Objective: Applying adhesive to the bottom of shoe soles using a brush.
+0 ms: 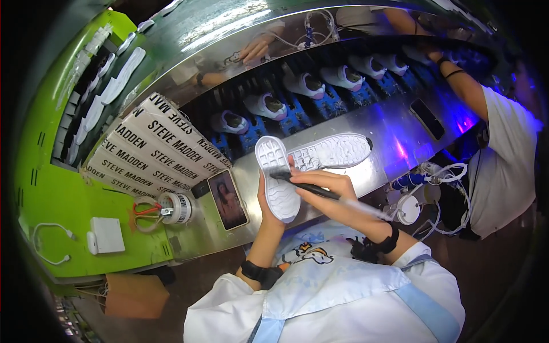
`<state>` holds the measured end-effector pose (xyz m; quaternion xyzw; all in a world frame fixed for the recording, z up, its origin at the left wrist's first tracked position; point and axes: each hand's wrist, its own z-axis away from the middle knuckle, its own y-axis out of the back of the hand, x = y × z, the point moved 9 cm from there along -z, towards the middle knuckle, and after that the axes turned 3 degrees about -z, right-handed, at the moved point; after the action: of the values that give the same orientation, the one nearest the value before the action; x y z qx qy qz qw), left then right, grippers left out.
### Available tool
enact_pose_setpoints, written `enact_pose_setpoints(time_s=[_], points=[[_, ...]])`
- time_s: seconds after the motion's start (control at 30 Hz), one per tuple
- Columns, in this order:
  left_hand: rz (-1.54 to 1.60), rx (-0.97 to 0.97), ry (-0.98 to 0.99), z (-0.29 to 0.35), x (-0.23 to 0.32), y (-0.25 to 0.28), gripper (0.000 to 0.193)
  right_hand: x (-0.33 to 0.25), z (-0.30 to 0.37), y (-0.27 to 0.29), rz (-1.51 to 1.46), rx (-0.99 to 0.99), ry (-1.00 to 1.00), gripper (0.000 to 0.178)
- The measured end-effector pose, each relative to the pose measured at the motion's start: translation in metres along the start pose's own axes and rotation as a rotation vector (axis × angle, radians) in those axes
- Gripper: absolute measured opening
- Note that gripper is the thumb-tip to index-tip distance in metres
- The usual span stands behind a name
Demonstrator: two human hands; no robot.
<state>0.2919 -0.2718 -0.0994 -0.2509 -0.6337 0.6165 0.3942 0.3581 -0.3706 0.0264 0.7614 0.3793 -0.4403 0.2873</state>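
My left hand (pixel 269 207) holds a white shoe sole (pixel 283 197) tilted up in front of me, its grooved inner face showing. The fingers wrap behind it and are partly hidden. In my right hand (pixel 334 184) is a brush (pixel 313 189) with a black handle, its dark bristles against the sole near the middle. A translucent tube (pixel 369 210) runs from the handle's rear along my forearm. Just beyond, a second white sole (pixel 337 152) lies on the metal bench (pixel 377 128), close to my right fingers.
Pale shoes (pixel 266 106) stand on a blue-lit conveyor (pixel 291 123) behind the bench. At right, a co-worker's arm (pixel 466 86) reaches there. Left are a phone (pixel 228 200), tape roll (pixel 177 207), red-handled scissors (pixel 144 214) and printed-paper-wrapped box (pixel 154 148). A white pot (pixel 408 210) with tubes stands right.
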Motion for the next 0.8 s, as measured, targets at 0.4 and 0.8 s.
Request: enact_pose_setpoints(time_s=[0.4, 0.8], points=[[-0.124, -0.250, 0.273, -0.016, -0.009, -0.045, 0.062, 0.018, 0.021, -0.007, -0.352, -0.358, -0.450, 0.015], [-0.980, -0.002, 0.808, -0.014, -0.035, -0.050, 0.039, -0.019, 0.033, -0.005, 0.086, -0.562, 0.051, 0.014]])
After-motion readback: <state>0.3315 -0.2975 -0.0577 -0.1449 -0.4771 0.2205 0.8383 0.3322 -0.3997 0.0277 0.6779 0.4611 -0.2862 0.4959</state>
